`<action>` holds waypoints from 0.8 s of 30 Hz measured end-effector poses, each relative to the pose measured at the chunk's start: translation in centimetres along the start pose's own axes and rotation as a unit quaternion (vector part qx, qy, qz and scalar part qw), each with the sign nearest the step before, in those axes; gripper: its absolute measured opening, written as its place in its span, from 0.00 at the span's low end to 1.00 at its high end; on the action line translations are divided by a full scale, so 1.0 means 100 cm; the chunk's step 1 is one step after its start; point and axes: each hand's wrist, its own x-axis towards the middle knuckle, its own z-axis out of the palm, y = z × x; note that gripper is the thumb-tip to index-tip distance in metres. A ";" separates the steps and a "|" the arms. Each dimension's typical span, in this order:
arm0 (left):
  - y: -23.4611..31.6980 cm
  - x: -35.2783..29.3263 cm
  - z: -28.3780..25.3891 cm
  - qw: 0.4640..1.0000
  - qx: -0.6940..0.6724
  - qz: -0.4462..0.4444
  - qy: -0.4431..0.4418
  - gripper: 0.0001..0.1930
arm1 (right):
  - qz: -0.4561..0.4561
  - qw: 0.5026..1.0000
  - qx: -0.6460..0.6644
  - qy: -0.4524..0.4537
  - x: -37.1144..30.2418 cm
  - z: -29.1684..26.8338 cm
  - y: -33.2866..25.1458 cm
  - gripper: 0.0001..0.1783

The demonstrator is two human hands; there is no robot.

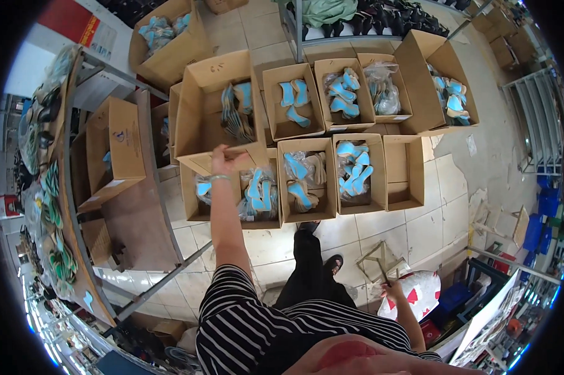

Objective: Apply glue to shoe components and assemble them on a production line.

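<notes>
My left hand reaches forward and grips the front flap of a large open cardboard box that holds a stack of blue and beige insoles. Just below the hand stands a smaller box with bagged blue insoles. My right hand is low at my side, against the top of a white bag with red marks. Whether it grips the bag is not clear. I wear a black and white striped top and black sandals.
Several open cardboard boxes of blue insoles stand in rows on the tiled floor, one box empty. A metal rack with boxes and green items runs along the left. Shelves with dark shoes stand behind. Blue crates sit at the right.
</notes>
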 end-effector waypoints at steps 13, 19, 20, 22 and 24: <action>-0.030 0.128 -0.086 0.991 0.073 -0.099 0.048 0.22 | -0.045 0.996 0.022 0.073 0.028 0.003 -0.075 0.10; -0.167 0.016 -0.123 0.944 0.214 -0.249 0.029 0.06 | -0.039 0.997 0.057 0.033 0.017 0.009 -0.076 0.10; -0.194 -0.012 -0.110 0.928 0.263 -0.264 -0.002 0.07 | -0.040 0.997 0.048 0.047 0.013 0.004 -0.070 0.10; -0.220 -0.051 -0.096 0.869 0.388 -0.301 0.062 0.05 | -0.042 0.997 0.038 0.051 0.012 -0.002 -0.063 0.10; -0.243 -0.081 -0.086 0.835 0.462 -0.295 0.051 0.04 | -0.012 0.997 -0.044 0.061 0.022 -0.015 -0.060 0.11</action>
